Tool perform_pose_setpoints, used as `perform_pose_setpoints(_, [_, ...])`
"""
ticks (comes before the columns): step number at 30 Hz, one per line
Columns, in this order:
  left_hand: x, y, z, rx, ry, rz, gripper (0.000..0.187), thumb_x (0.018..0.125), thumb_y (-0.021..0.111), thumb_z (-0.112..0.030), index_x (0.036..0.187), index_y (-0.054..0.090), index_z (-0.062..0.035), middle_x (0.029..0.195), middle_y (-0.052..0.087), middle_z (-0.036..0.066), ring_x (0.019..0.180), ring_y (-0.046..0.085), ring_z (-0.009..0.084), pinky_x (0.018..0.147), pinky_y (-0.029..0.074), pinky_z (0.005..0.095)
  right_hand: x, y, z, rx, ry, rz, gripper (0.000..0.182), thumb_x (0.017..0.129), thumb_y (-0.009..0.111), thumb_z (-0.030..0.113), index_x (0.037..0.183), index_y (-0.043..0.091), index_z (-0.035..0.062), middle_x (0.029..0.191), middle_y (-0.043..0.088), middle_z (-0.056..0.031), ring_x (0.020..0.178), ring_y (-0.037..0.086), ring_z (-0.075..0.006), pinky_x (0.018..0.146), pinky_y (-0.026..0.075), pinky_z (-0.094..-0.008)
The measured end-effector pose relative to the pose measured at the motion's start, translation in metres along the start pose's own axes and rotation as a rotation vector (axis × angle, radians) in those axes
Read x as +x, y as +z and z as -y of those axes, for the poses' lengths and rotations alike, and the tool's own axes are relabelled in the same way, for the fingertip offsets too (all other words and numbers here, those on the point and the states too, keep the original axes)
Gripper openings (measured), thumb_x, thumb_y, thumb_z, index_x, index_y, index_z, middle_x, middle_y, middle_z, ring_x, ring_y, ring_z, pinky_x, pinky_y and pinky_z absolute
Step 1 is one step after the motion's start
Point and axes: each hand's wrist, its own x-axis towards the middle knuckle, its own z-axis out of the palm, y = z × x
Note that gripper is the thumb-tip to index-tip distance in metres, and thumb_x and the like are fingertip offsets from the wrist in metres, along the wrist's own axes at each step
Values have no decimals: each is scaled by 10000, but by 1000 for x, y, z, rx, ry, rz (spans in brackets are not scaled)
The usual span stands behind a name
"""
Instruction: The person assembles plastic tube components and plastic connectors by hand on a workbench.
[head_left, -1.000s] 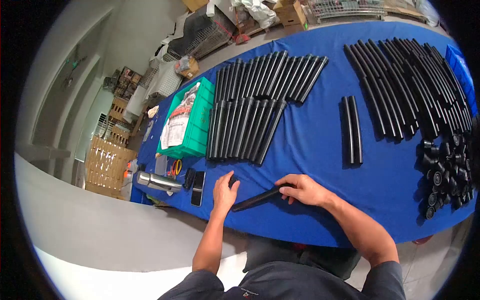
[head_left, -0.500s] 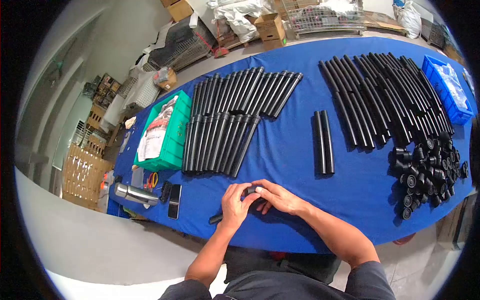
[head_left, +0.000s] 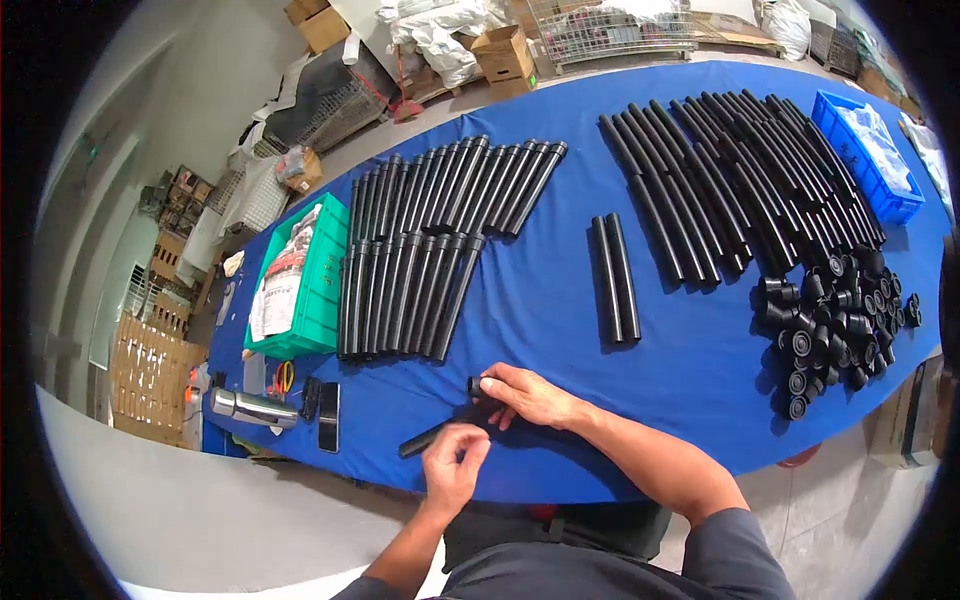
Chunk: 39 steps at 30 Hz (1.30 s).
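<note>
While you leaned over the blue surface (head_left: 560, 300), your right hand (head_left: 525, 393) sat low in the middle of the frame, its fingers pinching the capped upper end of a black tube (head_left: 440, 428). That tube lay slanted on the cloth, running from your right hand down and left toward the near edge. Your left hand (head_left: 455, 465) was just below it, fingers curled loosely together near the tube's lower half; whether it touched the tube I cannot tell.

Above your hands, left of centre, two rows of black tubes (head_left: 420, 250) lay side by side, one row behind the other. A pair of tubes (head_left: 615, 278) lay alone right of centre, well apart from both groups. Toward the upper right, a large batch of longer tubes (head_left: 740, 170) fanned across the cloth, and below it at the right edge sat a heap of black end caps (head_left: 835, 320). A blue bin (head_left: 865, 160) stood at the far upper right.

At the left edge of the cloth, a green crate (head_left: 300, 285) held printed bags. Below it lay scissors (head_left: 283, 377), a metal flask (head_left: 248, 407) and a dark phone (head_left: 328, 403), all close together near the lower left corner of the surface.
</note>
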Motion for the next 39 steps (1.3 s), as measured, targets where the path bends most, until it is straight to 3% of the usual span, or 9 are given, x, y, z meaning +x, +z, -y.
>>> perform_pose_setpoints(3, [-12, 3, 5, -782, -660, 56, 435, 1044, 601, -329, 1259, 590, 49, 1113, 706, 170, 990, 716, 289, 814, 599, 335, -3, 2, 7, -49, 15, -31, 473, 1092, 472, 413, 1217, 559, -34, 1088, 648, -133, 816, 685, -175, 695, 604, -319])
perform_pose_setpoints(7, [-4, 3, 30, -1532, -805, 57, 587, 1044, 565, -397, 1394, 508, 71, 1309, 640, 249, 1227, 641, 348, 1004, 584, 420, -5, -2, 9, 25, 1, 37, 492, 1090, 465, 434, 1208, 557, -34, 1085, 645, -130, 823, 672, -176, 712, 596, -318])
perform_pose_setpoints(13, [-1, 8, 40, -1700, -740, 17, 449, 1028, 611, -298, 1367, 564, -7, 1379, 611, 217, 1306, 580, 361, 1063, 543, 488, -7, -6, 18, 57, 11, 133, 469, 1082, 475, 447, 1181, 557, -4, 1121, 644, -149, 841, 663, -185, 750, 592, -333])
perform_pose_setpoints(18, [17, 1, 53, -1505, -379, -79, 259, 993, 605, -94, 1252, 608, -97, 1345, 623, 252, 1206, 652, 366, 1053, 546, 518, -4, -13, 23, 253, 36, -34, 392, 1076, 524, 379, 1176, 548, 1, 1072, 628, -123, 839, 662, -180, 717, 596, -327])
perform_pose_setpoints(19, [25, -3, 51, -1436, -322, -86, 258, 983, 614, -76, 1240, 604, -99, 1328, 629, 257, 1203, 654, 367, 1044, 552, 515, -1, -19, 21, 212, -35, -76, 308, 1054, 591, 273, 1190, 544, 1, 1055, 635, -108, 843, 663, -167, 718, 590, -322])
perform_pose_setpoints(23, [59, 0, 56, -1301, -186, -139, 285, 947, 651, -34, 1220, 602, -101, 1293, 644, 259, 1196, 657, 364, 1028, 561, 507, 4, -33, 16, -65, -91, -148, 318, 1005, 661, 155, 1252, 542, -5, 995, 655, -73, 837, 650, -129, 719, 564, -298])
perform_pose_setpoints(27, [61, 13, 70, -1273, -152, -167, 327, 924, 687, -51, 1231, 583, -93, 1299, 641, 254, 1171, 669, 358, 998, 587, 489, -2, -26, 24, -193, -67, -84, 368, 1012, 655, 158, 1320, 532, -1, 923, 644, -48, 797, 616, -103, 708, 534, -287])
perform_pose_setpoints(37, [65, 9, 70, -1315, -195, -122, 327, 892, 728, -31, 1180, 581, -81, 1273, 643, 277, 1186, 658, 371, 991, 591, 497, 1, -23, 18, -312, -97, -118, 334, 972, 679, 173, 1242, 574, 6, 802, 633, -58, 736, 613, -135, 673, 503, -336])
perform_pose_setpoints(39, [65, 9, 74, -1347, -208, -129, 322, 905, 726, -48, 1189, 581, -85, 1269, 645, 276, 1181, 660, 374, 996, 584, 507, -1, -19, 26, -349, -57, -105, 358, 981, 685, 166, 1272, 563, -2, 900, 654, -62, 792, 629, -123, 717, 523, -315])
